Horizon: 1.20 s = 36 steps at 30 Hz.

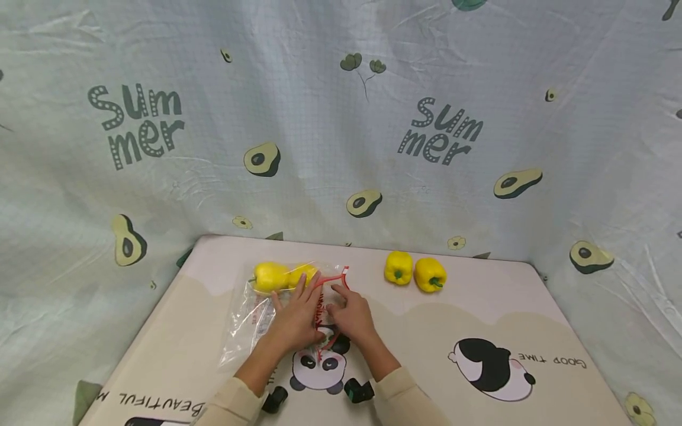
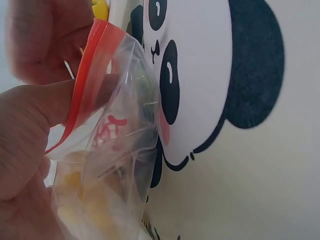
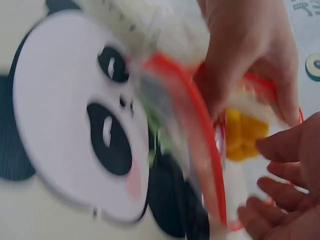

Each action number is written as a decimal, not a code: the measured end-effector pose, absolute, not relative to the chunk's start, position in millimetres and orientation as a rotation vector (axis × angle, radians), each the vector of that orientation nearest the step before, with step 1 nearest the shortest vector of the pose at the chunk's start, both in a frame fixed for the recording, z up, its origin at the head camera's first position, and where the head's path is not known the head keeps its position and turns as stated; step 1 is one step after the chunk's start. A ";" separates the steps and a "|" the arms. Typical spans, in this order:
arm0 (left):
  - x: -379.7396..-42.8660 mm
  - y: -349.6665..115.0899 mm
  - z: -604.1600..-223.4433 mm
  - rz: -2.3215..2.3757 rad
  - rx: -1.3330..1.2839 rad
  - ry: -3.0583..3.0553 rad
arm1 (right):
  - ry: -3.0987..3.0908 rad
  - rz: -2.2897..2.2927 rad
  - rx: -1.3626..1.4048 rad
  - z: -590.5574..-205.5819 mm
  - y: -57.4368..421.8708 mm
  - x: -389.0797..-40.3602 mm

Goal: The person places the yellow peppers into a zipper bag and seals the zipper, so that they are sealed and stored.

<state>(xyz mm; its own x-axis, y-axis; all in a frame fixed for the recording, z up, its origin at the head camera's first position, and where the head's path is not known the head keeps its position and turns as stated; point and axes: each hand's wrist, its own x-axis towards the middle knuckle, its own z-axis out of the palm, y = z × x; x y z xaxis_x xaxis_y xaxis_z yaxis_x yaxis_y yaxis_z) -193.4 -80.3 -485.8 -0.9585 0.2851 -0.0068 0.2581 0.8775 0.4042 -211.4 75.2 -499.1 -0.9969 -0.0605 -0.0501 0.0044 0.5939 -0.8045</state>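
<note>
A clear zip bag (image 1: 238,334) with a red zip edge (image 2: 89,70) lies on the table, its mouth facing right. Inside, at the far end, are two yellow bell peppers, one (image 1: 270,277) left of the other (image 1: 301,273). My left hand (image 1: 295,319) rests over the bag with fingers spread; its thumb (image 2: 62,100) reaches past the red edge into the mouth. Beside the mouth is my right hand (image 1: 351,313), fingers loosely bent and holding nothing in the right wrist view. A yellow pepper (image 3: 244,135) shows between the hands there.
Two more yellow bell peppers, one (image 1: 398,268) beside the other (image 1: 430,274), stand at the table's back, right of the bag. A printed cloth (image 1: 319,118) hangs behind the table (image 1: 415,349). Black wrist devices (image 1: 274,400) show below both hands.
</note>
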 end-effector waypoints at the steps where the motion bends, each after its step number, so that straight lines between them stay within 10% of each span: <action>1: -193.6 -79.8 -485.6 0.617 0.420 2.978 | 2.745 -1.438 -0.023 -499.4 77.5 -211.0; 36: -194.8 -72.8 -483.9 0.541 0.401 2.960 | 2.957 -1.761 0.634 -477.3 226.9 -238.6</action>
